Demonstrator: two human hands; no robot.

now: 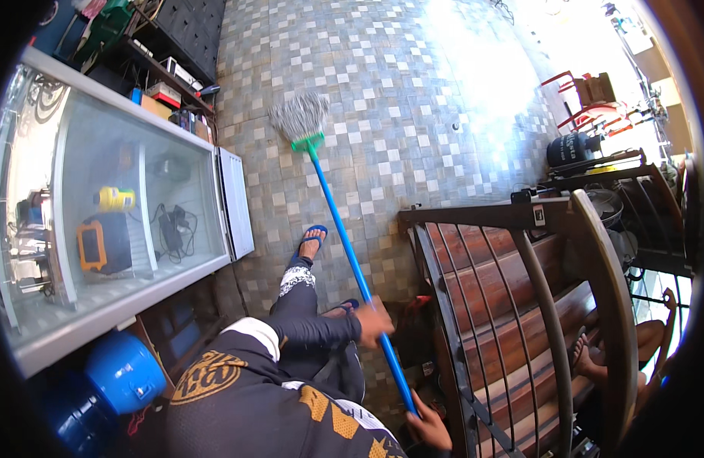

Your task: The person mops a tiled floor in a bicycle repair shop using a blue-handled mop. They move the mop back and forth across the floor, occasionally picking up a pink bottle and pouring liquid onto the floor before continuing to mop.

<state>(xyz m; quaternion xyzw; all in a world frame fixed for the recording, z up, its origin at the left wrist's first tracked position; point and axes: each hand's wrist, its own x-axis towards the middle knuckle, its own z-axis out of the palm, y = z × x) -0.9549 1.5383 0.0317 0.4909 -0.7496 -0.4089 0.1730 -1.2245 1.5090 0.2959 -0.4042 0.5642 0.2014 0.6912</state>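
Mop (344,229): blue handle, green clamp, grey string head; floor (382,99) is a grey, tan and white mosaic check. Lower left of frame: blue drum (123,374); left: clear glass case (115,206) with a yellow tool and an orange-and-black box inside. Sleeve (314,330) black, shirt black with gold print, sandal (312,238) blue, bench (520,305) reddish-brown slats with dark metal frame.

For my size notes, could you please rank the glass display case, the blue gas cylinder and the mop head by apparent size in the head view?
1. glass display case
2. blue gas cylinder, though nearness enlarges it
3. mop head
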